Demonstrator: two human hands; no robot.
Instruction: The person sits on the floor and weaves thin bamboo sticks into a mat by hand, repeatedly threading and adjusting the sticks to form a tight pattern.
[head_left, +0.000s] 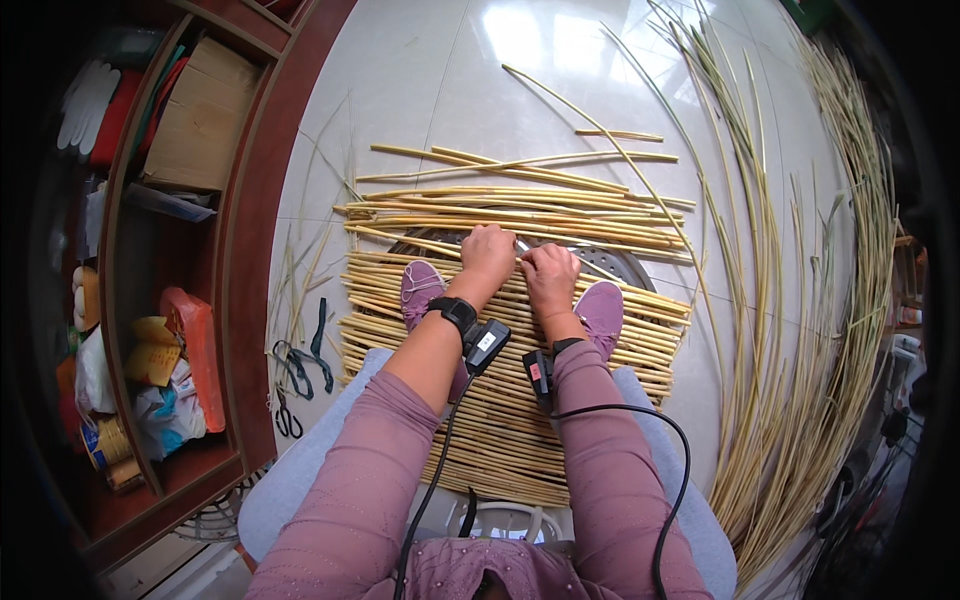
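A mat of pale yellow reed stalks (495, 442), laid side by side in close rows, stretches from beneath my body to the far side of my feet. At its far edge, my left hand (489, 255) is curled down with the knuckles up. My right hand (551, 277) is just beside it, fingertips bent toward the left hand. A slanting stalk (409, 240) runs under my left hand. What the fingers grip is hidden beneath them. Beyond both hands lie loose cut stalks (525, 220), partly over a perforated round metal plate (600, 261).
My purple shoes (602, 315) rest on the mat. Long uncut stalks (772, 420) cover the floor at right. Black-handled scissors (287, 421) and a dark green strip (322, 345) lie at left, beside a red-brown open cabinet (259, 247). Cables hang from devices (487, 345) on both wrists.
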